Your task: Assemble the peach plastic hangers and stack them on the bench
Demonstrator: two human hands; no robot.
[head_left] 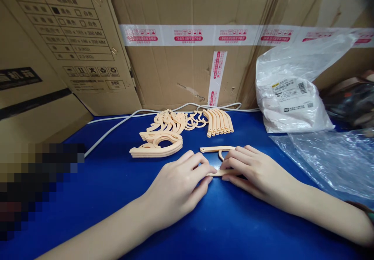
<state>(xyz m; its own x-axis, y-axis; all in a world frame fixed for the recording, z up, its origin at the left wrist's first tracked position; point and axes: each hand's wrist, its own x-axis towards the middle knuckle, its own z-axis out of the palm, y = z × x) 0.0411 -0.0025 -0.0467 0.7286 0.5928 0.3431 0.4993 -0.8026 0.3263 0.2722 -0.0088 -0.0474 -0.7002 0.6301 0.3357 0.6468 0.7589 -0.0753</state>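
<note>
A slim beige hanger arm [216, 173] lies low over the blue table, its ends covered by my fingers. My left hand [182, 186] pinches its left end between thumb and fingertips. From the other side my right hand [254, 170] closes on the same piece with bent fingers. Just behind my right fingers is another beige hanger arm [213, 149], with a curved part below it, partly covered by that hand. To the left, several folded beige hangers [156, 151] are stacked.
Behind the stack are a heap of loose beige hanger parts [168, 121], curved hooks [197, 120] and a row of hanger arms [219, 122]. A white cable [113, 129] runs along cardboard boxes [181, 76]. At right are a white plastic bag [292, 96] and clear film [344, 162].
</note>
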